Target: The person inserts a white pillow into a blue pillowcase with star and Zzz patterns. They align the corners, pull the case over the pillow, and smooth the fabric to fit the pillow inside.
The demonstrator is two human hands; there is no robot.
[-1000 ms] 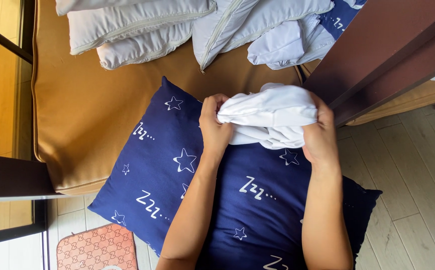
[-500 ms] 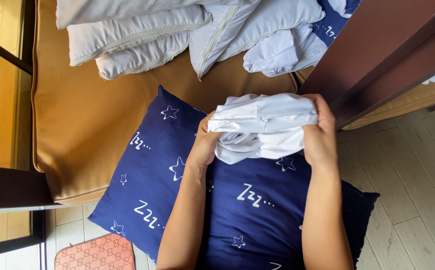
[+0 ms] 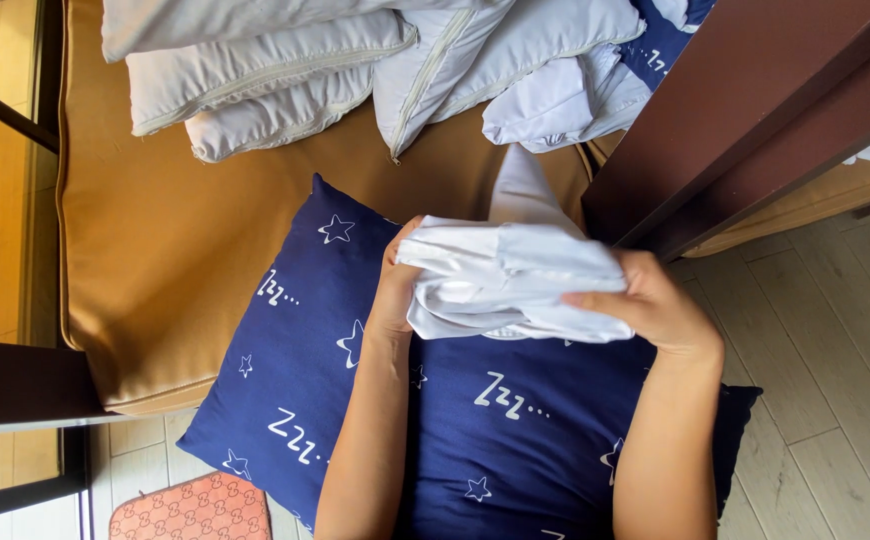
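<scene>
Both hands grip a bunched white cloth, apparently a pillow cover, above a navy pillow printed with white stars and letters. My left hand clutches the cloth's left edge. My right hand holds its right side with the fingers curled over the folds. One corner of the cloth trails up toward the pile of bedding. The pillow leans over the edge of a tan cushioned seat.
Several white zippered pillow covers and another navy patterned cover lie heaped at the back of the seat. A dark wooden frame slants across the right. Light wood floor lies right; a patterned pink mat sits bottom left.
The white cloth has dropped lower and nearer me over the pillow. Its bundle has loosened, and one corner now stretches up toward the bedding pile. Both hands keep hold.
</scene>
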